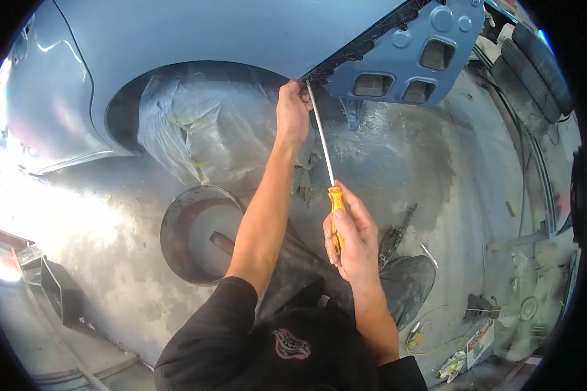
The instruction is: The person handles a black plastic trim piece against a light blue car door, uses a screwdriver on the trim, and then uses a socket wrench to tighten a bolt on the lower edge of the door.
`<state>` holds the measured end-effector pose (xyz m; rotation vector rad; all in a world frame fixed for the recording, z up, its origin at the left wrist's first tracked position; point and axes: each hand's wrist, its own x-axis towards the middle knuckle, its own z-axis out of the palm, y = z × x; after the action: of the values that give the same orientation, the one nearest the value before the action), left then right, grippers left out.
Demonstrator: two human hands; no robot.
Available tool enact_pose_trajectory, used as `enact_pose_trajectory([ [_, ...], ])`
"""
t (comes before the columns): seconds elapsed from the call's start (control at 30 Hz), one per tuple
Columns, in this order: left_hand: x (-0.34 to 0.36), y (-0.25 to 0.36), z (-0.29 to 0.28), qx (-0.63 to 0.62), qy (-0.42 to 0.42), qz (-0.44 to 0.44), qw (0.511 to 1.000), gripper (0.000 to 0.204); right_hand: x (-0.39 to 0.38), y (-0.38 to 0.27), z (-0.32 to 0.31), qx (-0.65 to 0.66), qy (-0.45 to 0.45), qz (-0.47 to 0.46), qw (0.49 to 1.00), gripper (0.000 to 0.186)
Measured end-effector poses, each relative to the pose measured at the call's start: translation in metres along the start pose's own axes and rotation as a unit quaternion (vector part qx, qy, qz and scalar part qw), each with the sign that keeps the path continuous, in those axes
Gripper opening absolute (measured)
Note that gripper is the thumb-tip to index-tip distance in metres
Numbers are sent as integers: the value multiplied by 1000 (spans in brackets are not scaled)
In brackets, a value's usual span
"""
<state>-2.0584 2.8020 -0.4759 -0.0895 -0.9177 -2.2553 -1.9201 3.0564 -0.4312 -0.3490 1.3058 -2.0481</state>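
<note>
"What's closest to us?"

"The black shirt [261,362] with a small emblem on it, then the dark trousers [407,280] of a bent leg showing past the right forearm."

"And the right hand [352,238]?"

"Closed round the yellow handle of a long-shafted screwdriver [328,163], thumb laid along the grip. The bare metal shaft points away from the wearer, leaning a little to the left."

"Where does it end?"

"At the lower corner of the blue car body [241,32], where a ragged black strip [365,49] starts. The tip itself is too small to make out."

"The left hand [293,111]?"

"That arm is stretched out, and the fingers are curled in together right beside the shaft's far end. I can't tell whether they pinch the shaft, pinch the metal edge or only rest there."

"What does the strip border?"

"It slants up to the right between the car body and a blue panel [398,62] with three rounded openings."

"Lower down?"

"A dark round bucket [171,234] stands on the concrete floor [398,169], left of the left forearm. Crumpled clear plastic sheeting [209,124] fills the wheel arch [122,107] past it."

"Farthest off?"

"A few black tyres [528,72] leaning together, over at the upper right."
</note>
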Motion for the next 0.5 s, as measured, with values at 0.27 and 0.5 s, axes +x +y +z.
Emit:
enact_pose_trajectory([
  [0.27,5,-1,-6,-13,-19,10,1000,21,-2,4,6,-1,19,-11,1000,43],
  [0.5,1,0,2,-2,6,8,1000,23,1,9,9,13,19,-13,1000,43],
])
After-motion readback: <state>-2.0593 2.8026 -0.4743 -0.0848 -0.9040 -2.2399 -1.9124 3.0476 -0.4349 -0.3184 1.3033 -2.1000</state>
